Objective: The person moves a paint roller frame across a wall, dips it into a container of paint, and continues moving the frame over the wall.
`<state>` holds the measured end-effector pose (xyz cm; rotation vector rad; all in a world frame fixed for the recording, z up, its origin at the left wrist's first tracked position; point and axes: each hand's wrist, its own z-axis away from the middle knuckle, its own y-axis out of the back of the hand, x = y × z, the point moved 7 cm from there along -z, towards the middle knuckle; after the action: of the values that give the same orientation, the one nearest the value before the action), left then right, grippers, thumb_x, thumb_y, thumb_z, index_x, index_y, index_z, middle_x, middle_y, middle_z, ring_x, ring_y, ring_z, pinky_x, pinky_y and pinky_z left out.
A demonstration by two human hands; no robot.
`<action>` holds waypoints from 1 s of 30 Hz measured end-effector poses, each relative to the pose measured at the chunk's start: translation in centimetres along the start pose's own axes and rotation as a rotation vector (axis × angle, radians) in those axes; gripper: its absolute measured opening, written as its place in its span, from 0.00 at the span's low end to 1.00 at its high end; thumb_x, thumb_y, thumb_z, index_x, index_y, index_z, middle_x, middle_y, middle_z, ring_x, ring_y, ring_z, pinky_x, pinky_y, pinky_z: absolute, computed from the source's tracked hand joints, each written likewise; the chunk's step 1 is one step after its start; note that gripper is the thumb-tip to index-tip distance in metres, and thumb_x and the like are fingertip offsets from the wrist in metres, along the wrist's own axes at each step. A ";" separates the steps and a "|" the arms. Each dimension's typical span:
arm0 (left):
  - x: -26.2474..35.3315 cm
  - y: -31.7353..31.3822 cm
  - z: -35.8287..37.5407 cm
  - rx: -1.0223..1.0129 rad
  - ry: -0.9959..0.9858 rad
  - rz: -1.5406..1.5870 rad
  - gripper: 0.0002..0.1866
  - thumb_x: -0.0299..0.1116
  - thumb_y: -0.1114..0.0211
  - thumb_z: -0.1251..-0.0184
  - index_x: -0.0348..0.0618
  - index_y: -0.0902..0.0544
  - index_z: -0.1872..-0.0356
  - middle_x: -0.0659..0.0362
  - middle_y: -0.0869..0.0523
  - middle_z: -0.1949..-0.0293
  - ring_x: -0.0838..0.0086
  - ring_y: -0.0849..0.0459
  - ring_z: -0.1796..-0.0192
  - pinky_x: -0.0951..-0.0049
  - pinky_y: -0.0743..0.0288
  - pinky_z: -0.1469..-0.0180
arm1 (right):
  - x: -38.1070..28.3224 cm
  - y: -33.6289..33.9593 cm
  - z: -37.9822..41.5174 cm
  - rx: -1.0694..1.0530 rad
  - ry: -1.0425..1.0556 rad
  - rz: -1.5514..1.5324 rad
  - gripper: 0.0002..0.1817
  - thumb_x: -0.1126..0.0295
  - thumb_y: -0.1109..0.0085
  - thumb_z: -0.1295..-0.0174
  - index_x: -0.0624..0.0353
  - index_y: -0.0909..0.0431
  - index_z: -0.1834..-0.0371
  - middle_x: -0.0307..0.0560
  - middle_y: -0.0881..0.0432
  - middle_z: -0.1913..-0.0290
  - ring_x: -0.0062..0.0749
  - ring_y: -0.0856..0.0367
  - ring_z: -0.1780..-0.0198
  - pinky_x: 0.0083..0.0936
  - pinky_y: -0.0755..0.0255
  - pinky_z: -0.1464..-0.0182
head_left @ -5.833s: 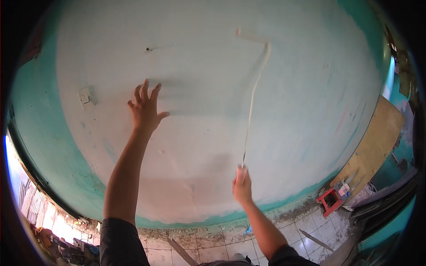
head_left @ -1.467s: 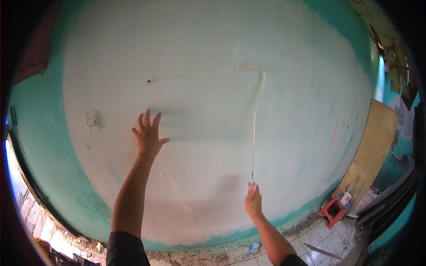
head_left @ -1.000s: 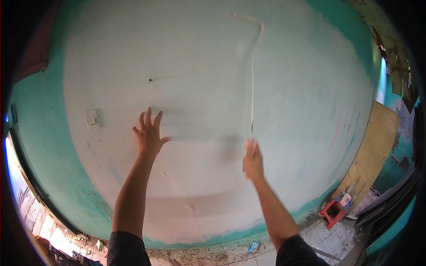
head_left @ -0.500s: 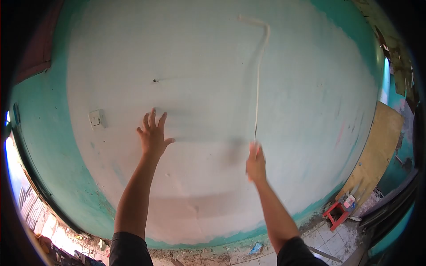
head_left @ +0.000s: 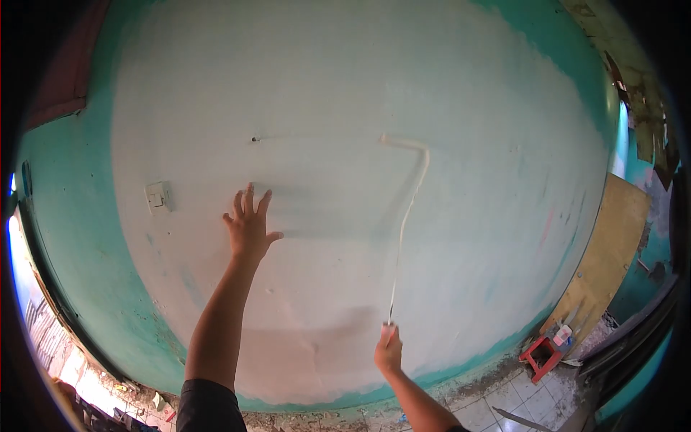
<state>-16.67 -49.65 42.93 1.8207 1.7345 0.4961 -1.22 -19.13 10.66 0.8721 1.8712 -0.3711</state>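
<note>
My right hand [head_left: 389, 351] is closed around the handle of a paint roller [head_left: 426, 160], low in front of the wall. The roller's long thin metal rod runs upward and bends left at the top; its head blends into the pale paint. Fingers spread, my left hand [head_left: 249, 229] is raised toward the wall [head_left: 324, 93], its shadow falling just to the right. White paint covers most of this wall, with turquoise showing around the edges.
A light switch [head_left: 157, 196] sits left of my left hand, and a small fitting [head_left: 255, 139] sticks out above it. At lower right stand a red stool [head_left: 541, 358] with things on it and a plywood board [head_left: 603, 245]. Debris litters the tiled floor [head_left: 497, 403].
My right hand has come down and slightly left, drawing the roller down the wall with it. My left hand stays spread in nearly the same place.
</note>
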 end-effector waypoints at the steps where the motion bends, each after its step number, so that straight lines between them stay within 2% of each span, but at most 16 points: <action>1: 0.0 0.0 0.0 0.003 0.001 0.000 0.57 0.61 0.17 0.50 0.67 0.38 0.18 0.55 0.46 0.14 0.55 0.45 0.16 0.37 0.31 0.34 | 0.5 -0.2 -0.1 0.001 0.003 -0.001 0.26 0.48 0.56 0.17 0.63 0.24 0.40 0.61 0.16 0.63 0.53 0.16 0.64 0.43 0.23 0.59; 3: 0.0 0.1 0.0 0.003 -0.002 -0.006 0.57 0.61 0.16 0.50 0.67 0.38 0.18 0.55 0.46 0.14 0.55 0.45 0.16 0.37 0.30 0.34 | 1.7 -1.5 -0.8 -0.055 -0.047 -0.087 0.27 0.46 0.54 0.18 0.62 0.25 0.39 0.49 0.18 0.65 0.33 0.17 0.69 0.32 0.25 0.67; 5: 0.0 0.1 0.0 0.002 0.001 -0.010 0.57 0.61 0.16 0.50 0.67 0.38 0.18 0.55 0.46 0.14 0.55 0.45 0.16 0.37 0.30 0.34 | -1.8 -1.8 -6.5 0.010 0.105 -0.164 0.26 0.45 0.55 0.18 0.60 0.24 0.40 0.41 0.24 0.72 0.21 0.24 0.78 0.25 0.32 0.77; 7: 0.1 0.1 0.0 0.004 0.000 -0.010 0.57 0.61 0.16 0.50 0.67 0.38 0.18 0.55 0.46 0.15 0.54 0.45 0.16 0.37 0.30 0.34 | -7.3 -1.0 -14.4 0.061 0.211 -0.177 0.25 0.41 0.55 0.19 0.54 0.27 0.53 0.35 0.31 0.84 0.24 0.34 0.89 0.28 0.40 0.87; 8: 0.1 0.2 0.0 0.004 -0.001 -0.010 0.57 0.62 0.16 0.50 0.67 0.38 0.18 0.55 0.46 0.15 0.54 0.45 0.16 0.37 0.30 0.34 | -15.7 1.5 -15.4 -0.040 -0.028 -0.222 0.28 0.38 0.55 0.20 0.54 0.30 0.57 0.37 0.31 0.84 0.24 0.32 0.88 0.27 0.40 0.87; 10: 0.1 0.2 0.0 0.008 -0.005 -0.012 0.57 0.62 0.16 0.50 0.67 0.37 0.18 0.56 0.46 0.15 0.54 0.45 0.16 0.37 0.30 0.34 | -22.5 3.6 -21.0 -0.052 -0.011 -0.274 0.32 0.32 0.56 0.23 0.53 0.31 0.59 0.38 0.34 0.84 0.25 0.34 0.88 0.28 0.39 0.86; 12: 0.1 0.3 0.0 0.004 -0.003 -0.015 0.57 0.63 0.17 0.51 0.67 0.37 0.18 0.56 0.46 0.15 0.54 0.44 0.16 0.38 0.30 0.34 | -26.9 5.5 -24.9 -0.053 0.016 -0.240 0.32 0.32 0.57 0.23 0.54 0.30 0.58 0.37 0.35 0.85 0.24 0.36 0.88 0.28 0.39 0.86; 15: 0.1 0.3 0.1 0.019 -0.009 -0.026 0.57 0.63 0.17 0.51 0.66 0.37 0.18 0.55 0.46 0.15 0.54 0.44 0.17 0.38 0.30 0.35 | -28.0 7.3 -24.6 -0.049 -0.036 -0.183 0.33 0.32 0.57 0.22 0.55 0.29 0.56 0.37 0.34 0.84 0.24 0.36 0.87 0.28 0.39 0.85; 18: 0.0 0.2 0.1 0.021 -0.015 -0.022 0.58 0.63 0.17 0.51 0.66 0.37 0.18 0.55 0.46 0.15 0.54 0.43 0.17 0.39 0.30 0.35 | -19.6 6.4 -21.2 -0.029 0.031 -0.138 0.31 0.33 0.57 0.22 0.54 0.27 0.51 0.38 0.33 0.84 0.24 0.35 0.87 0.29 0.39 0.85; 19: 0.0 0.3 0.1 0.022 -0.011 -0.022 0.58 0.63 0.17 0.51 0.66 0.37 0.18 0.55 0.46 0.15 0.54 0.43 0.17 0.39 0.30 0.35 | -14.4 5.5 -19.9 0.037 0.095 -0.106 0.30 0.35 0.55 0.21 0.53 0.24 0.49 0.38 0.33 0.85 0.23 0.35 0.88 0.30 0.38 0.86; 20: 0.0 0.3 0.0 0.018 -0.011 -0.019 0.58 0.63 0.17 0.51 0.66 0.37 0.18 0.55 0.46 0.15 0.54 0.43 0.17 0.39 0.30 0.35 | -9.2 4.8 -17.8 0.048 0.163 0.045 0.28 0.41 0.54 0.19 0.56 0.22 0.44 0.42 0.27 0.81 0.28 0.27 0.83 0.33 0.31 0.79; 21: 0.0 0.3 0.0 0.011 -0.010 -0.015 0.58 0.63 0.17 0.51 0.66 0.38 0.18 0.55 0.46 0.15 0.54 0.44 0.17 0.39 0.30 0.35 | -7.5 4.5 -13.4 0.091 0.275 0.076 0.26 0.46 0.54 0.18 0.60 0.22 0.42 0.47 0.21 0.73 0.33 0.20 0.73 0.35 0.26 0.68; 22: 0.0 0.2 0.0 0.009 -0.009 -0.015 0.58 0.63 0.17 0.51 0.66 0.38 0.18 0.55 0.46 0.15 0.54 0.44 0.17 0.39 0.30 0.35 | -7.0 4.5 -9.1 -0.043 0.093 0.049 0.27 0.47 0.57 0.17 0.63 0.24 0.40 0.73 0.15 0.58 0.75 0.17 0.52 0.55 0.24 0.54; 25: 0.0 -0.1 0.0 0.014 -0.017 -0.021 0.58 0.63 0.17 0.51 0.66 0.38 0.18 0.55 0.46 0.15 0.54 0.44 0.16 0.39 0.30 0.35 | -2.7 3.7 -4.1 -0.046 0.039 0.064 0.25 0.49 0.57 0.16 0.62 0.24 0.39 0.70 0.14 0.59 0.70 0.14 0.54 0.50 0.22 0.54; 27: 0.0 0.0 0.0 0.018 -0.014 -0.012 0.58 0.63 0.17 0.50 0.66 0.38 0.18 0.55 0.46 0.15 0.54 0.45 0.16 0.38 0.30 0.34 | -2.1 2.9 -4.3 -0.024 0.086 -0.027 0.26 0.48 0.53 0.17 0.62 0.23 0.37 0.49 0.20 0.65 0.30 0.20 0.69 0.31 0.25 0.65; 30: 0.0 0.1 0.1 0.017 -0.011 -0.013 0.57 0.63 0.17 0.50 0.67 0.38 0.18 0.55 0.46 0.15 0.54 0.45 0.16 0.39 0.31 0.34 | -5.0 2.6 -10.6 -0.023 0.136 -0.145 0.25 0.44 0.54 0.18 0.58 0.25 0.48 0.42 0.24 0.75 0.23 0.27 0.81 0.26 0.33 0.80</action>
<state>-16.54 -49.66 42.93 1.8194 1.7466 0.4665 -5.16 -13.03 20.16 0.7643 2.0675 -0.3868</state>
